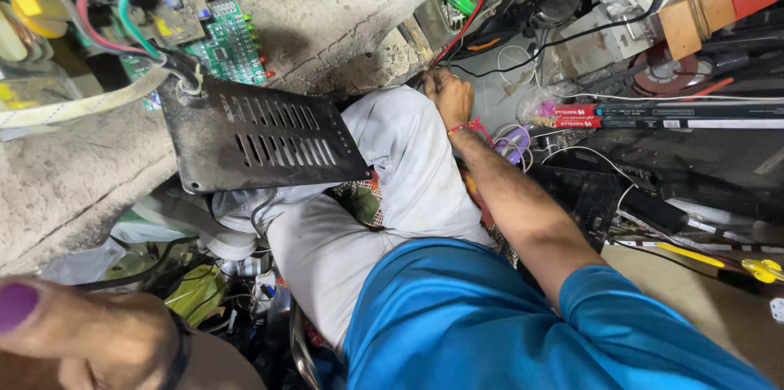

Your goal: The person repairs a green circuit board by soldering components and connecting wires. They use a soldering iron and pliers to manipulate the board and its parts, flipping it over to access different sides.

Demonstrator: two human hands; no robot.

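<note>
1. Right hand [448, 96] reaches past the bent knee [408, 145] into tangled wires [523, 63]; whether its fingers pinch anything, I cannot tell.
2. Left hand [90, 337] sits bottom left, close to the lens, fingers curled, grip unclear.
3. Black vented plate [257, 135] rests beside a green circuit board [224, 43].

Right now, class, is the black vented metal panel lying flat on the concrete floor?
No: the black vented metal panel is propped across the person's grey-trousered knee, its far corner by the green circuit board.

Matt black slotted metal plate [261, 138]
</note>
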